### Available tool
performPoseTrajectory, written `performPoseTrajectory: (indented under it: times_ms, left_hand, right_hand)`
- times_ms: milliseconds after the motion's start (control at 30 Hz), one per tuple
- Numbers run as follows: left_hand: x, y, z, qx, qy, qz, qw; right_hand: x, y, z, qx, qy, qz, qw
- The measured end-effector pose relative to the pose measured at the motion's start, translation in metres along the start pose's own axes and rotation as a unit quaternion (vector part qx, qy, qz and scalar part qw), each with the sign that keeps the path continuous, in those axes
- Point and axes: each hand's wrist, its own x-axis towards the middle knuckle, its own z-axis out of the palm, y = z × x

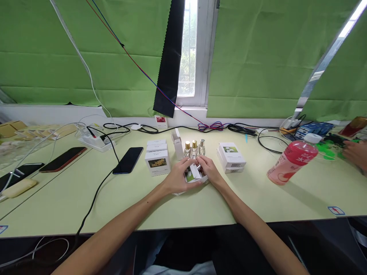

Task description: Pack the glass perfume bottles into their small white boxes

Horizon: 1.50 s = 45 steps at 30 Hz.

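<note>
My left hand (pixel 179 176) is wrapped round a small white box (pixel 195 175) with a green floral picture, its top flaps open. The fingers of my right hand (pixel 209 168) are closed at the box's top, around what looks like a small glass bottle with a silvery cap (pixel 198 167). Just beyond my hands stand several perfume bottles (pixel 194 149) with gold and silver caps. An upright open white box (pixel 177 144) is to their left. Closed white boxes (pixel 157 162) stand left of my hands, and a stack of white boxes (pixel 231 156) lies to the right.
A black phone (pixel 128 160) lies left of the boxes, with a black cable (pixel 99 187) running past it. A pink drink bottle (pixel 295 158) stands at right. Cables (pixel 172 129) line the back edge. Another person's hand (pixel 355 152) is at far right.
</note>
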Motion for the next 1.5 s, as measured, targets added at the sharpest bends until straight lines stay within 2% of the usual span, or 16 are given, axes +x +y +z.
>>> performPoseTrajectory:
  times_ms: [233, 433, 1167, 1500]
  left_hand:
    - [0.002, -0.005, 0.001, -0.012, 0.016, -0.004, 1.000]
    - [0.003, -0.008, 0.002, -0.017, 0.035, -0.004, 0.999]
    - [0.002, -0.008, 0.008, 0.011, 0.118, -0.035, 0.992]
    - [0.001, -0.010, 0.010, 0.022, 0.141, -0.042, 0.989]
  right_hand:
    - [0.004, -0.002, 0.004, 0.078, 0.064, 0.054, 0.993]
    - [0.006, -0.001, 0.006, 0.138, 0.081, 0.070, 0.985]
    - [0.003, -0.005, 0.003, 0.116, 0.053, 0.026, 0.992]
    - [0.002, -0.006, -0.001, 0.138, 0.018, 0.037, 0.990]
